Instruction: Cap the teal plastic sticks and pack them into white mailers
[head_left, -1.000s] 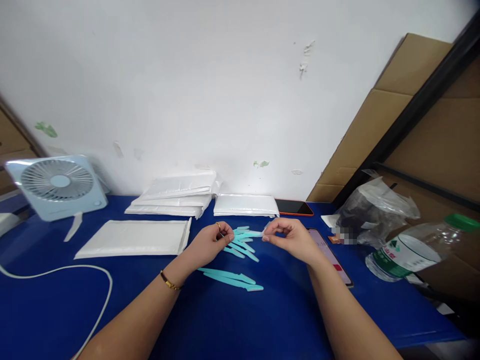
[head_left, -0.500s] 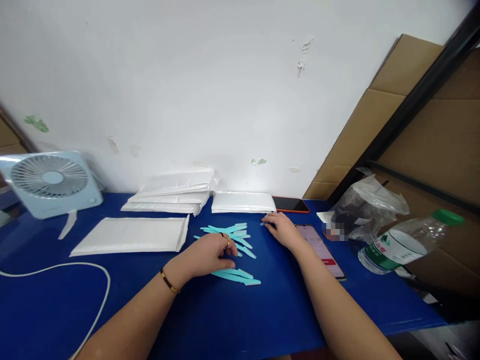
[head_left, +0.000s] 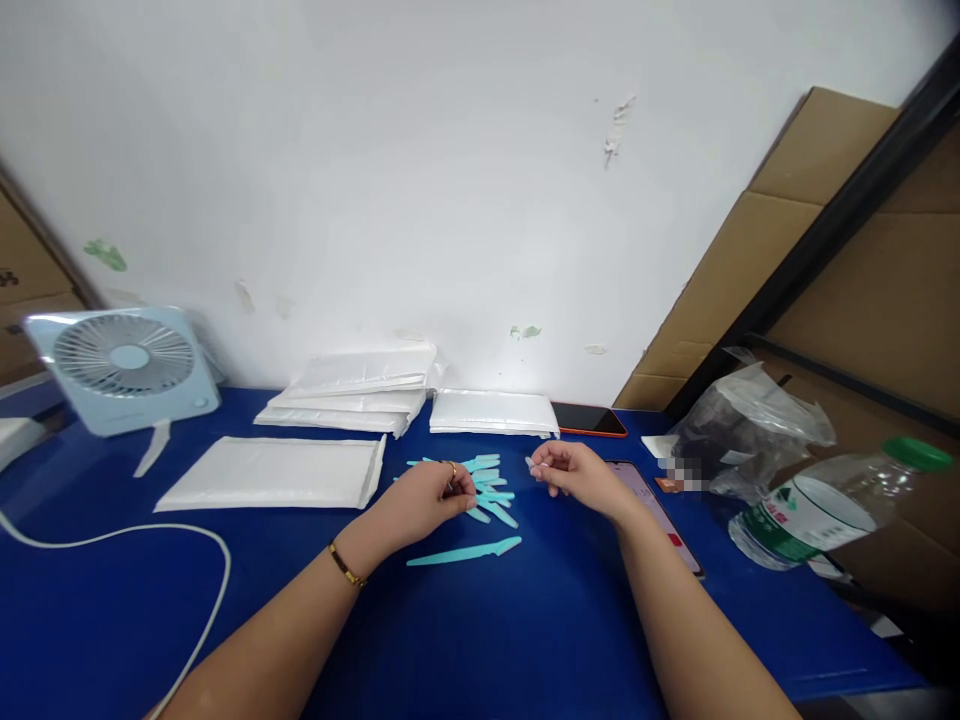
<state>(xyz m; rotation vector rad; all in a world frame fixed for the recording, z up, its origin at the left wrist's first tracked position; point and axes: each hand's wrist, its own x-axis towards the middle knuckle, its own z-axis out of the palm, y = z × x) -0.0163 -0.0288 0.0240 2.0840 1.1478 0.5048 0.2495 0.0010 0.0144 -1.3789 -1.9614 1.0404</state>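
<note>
My left hand (head_left: 435, 502) is closed, thumb against forefinger, on a turquoise eyebrow razor (head_left: 498, 497) whose head sticks out to the right. Under and behind those fingers lies a fanned pile of similar razors (head_left: 486, 462), partly hidden by the hand. A single eyebrow razor (head_left: 463, 552) rests on the blue table in front of the pile, its head pointing right. To the right of the pile, my right hand (head_left: 566, 470) pinches a small translucent piece (head_left: 529, 463), perhaps a blade cap; the fingers hide most of it.
White padded mailers (head_left: 277, 475) lie at left, with more stacked (head_left: 352, 380) and another pile (head_left: 491, 412) by the wall. A fan (head_left: 127, 365) and white cable (head_left: 217, 590) are left. Phones (head_left: 589, 419), a plastic bag (head_left: 742, 430) and a bottle (head_left: 817, 510) stand right.
My left hand has taken up one of the two razors at the front and moved it toward the pile. My right hand has lifted the small translucent piece off the table.
</note>
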